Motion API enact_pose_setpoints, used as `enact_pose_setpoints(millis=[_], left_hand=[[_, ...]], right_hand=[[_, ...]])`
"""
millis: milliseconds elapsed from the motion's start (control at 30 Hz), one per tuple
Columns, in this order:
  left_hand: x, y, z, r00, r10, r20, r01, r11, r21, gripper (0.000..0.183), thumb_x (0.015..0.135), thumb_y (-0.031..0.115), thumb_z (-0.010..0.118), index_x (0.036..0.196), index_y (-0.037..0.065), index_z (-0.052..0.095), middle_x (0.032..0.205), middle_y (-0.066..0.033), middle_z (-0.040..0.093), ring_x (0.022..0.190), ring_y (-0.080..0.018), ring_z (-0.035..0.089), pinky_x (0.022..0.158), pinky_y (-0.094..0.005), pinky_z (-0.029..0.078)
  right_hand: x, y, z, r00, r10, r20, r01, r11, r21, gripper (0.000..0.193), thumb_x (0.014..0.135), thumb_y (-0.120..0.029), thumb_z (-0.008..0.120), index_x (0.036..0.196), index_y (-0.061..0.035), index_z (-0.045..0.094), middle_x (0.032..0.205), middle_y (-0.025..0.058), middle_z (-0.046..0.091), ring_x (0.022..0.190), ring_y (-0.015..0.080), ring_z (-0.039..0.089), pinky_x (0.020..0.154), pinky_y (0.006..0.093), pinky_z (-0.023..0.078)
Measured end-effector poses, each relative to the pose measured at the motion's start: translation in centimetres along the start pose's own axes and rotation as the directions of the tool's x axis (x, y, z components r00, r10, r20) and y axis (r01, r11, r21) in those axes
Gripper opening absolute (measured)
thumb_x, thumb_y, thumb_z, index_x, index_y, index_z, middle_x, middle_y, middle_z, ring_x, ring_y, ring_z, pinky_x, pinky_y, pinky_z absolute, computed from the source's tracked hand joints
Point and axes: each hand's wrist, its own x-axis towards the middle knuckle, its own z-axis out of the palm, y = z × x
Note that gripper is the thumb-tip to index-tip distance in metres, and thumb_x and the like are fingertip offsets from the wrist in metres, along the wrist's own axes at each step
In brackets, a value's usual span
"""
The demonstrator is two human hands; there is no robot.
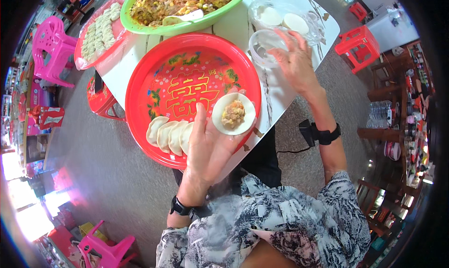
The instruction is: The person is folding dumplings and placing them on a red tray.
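My left hand, thumb apart, supports a wrapper; at its one o'clock, my right hand spreads over a bowl.

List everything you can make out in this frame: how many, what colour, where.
Table: one, white, centre
Tray: one, red, on the table
Dumplings: at least four, pale, tray's lower left
Filled wrapper: one, white, over the tray's lower right
Large bowl: one, green, top, holding mixed filling
Small bowl: one, clear, right of the tray
Plain wrappers: two visible, white, upper right, in clear plastic
Dumpling rows: uncounted, whitish, upper left
Chairs: two, pink, left side
Stools: at least two, red, upper right
Floor: one, grey, below
Wristbands: two, black, one per wrist
Shirt: one, black and white, bottom
Left hand: one, bare, under the filled wrapper
Right hand: one, bare, at the small bowl
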Motion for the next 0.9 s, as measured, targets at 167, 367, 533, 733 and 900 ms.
enact_pose_setpoints(millis=[167, 367, 533, 733, 900], left_hand=[[0.3, 0.7, -0.1, 0.998, -0.049, 0.048, 0.049, 0.999, -0.002, 0.070, 0.098, 0.054, 0.028, 0.147, 0.004, 0.022, 0.147, -0.0171, 0.032, 0.135, -0.0295, 0.034, 0.113, -0.0425, 0.026], [0.3, 0.6, 0.0, 0.993, -0.088, 0.075, 0.093, 0.994, -0.059, 0.073, 0.097, 0.059, 0.025, 0.148, 0.006, 0.019, 0.144, -0.0185, 0.036, 0.133, -0.0294, 0.037, 0.109, -0.0428, 0.032], [-0.1, 0.4, 0.3, 0.987, -0.151, 0.055, 0.150, 0.988, 0.023, 0.074, 0.095, 0.063, 0.024, 0.147, 0.010, 0.022, 0.140, -0.0109, 0.041, 0.125, -0.0255, 0.045, 0.100, -0.0402, 0.040], [-0.5, 0.3, 0.4, 0.991, -0.123, 0.061, 0.117, 0.990, 0.083, 0.075, 0.095, 0.064, 0.025, 0.149, 0.012, 0.021, 0.143, -0.0103, 0.038, 0.127, -0.0239, 0.044, 0.102, -0.0381, 0.038], [-0.7, 0.3, 0.7, 0.994, -0.098, 0.044, 0.094, 0.991, 0.091, 0.075, 0.095, 0.064, 0.026, 0.149, 0.012, 0.020, 0.143, -0.0111, 0.038, 0.129, -0.0243, 0.042, 0.104, -0.0383, 0.036]], right_hand=[[0.4, -1.8, -2.4, 0.995, 0.021, -0.095, -0.007, 0.990, 0.142, 0.050, 0.100, -0.045, 0.034, 0.105, -0.0131, 0.073, 0.137, 0.0082, 0.048, 0.129, 0.0313, 0.030, 0.109, 0.0421, 0.020], [-2.2, -9.6, -6.0, 0.915, -0.403, 0.038, 0.361, 0.855, 0.372, 0.053, 0.100, -0.049, 0.028, 0.107, -0.0175, 0.070, 0.141, 0.0070, 0.045, 0.129, 0.0289, 0.029, 0.109, 0.0397, 0.021], [-3.3, -11.8, -5.8, 0.883, -0.452, 0.130, 0.415, 0.879, 0.235, 0.051, 0.093, -0.057, 0.038, 0.108, -0.0187, 0.069, 0.141, 0.0077, 0.045, 0.129, 0.0296, 0.031, 0.108, 0.0387, 0.026], [-3.3, -11.7, -6.5, 0.915, -0.390, 0.102, 0.368, 0.911, 0.185, 0.054, 0.094, -0.056, 0.033, 0.115, -0.0196, 0.067, 0.139, 0.0082, 0.047, 0.127, 0.0295, 0.033, 0.108, 0.0382, 0.026], [-3.2, -11.0, -6.4, 0.926, -0.369, 0.086, 0.351, 0.921, 0.171, 0.057, 0.096, -0.057, 0.029, 0.114, -0.0187, 0.068, 0.139, 0.0088, 0.048, 0.126, 0.0301, 0.035, 0.108, 0.0393, 0.025]])
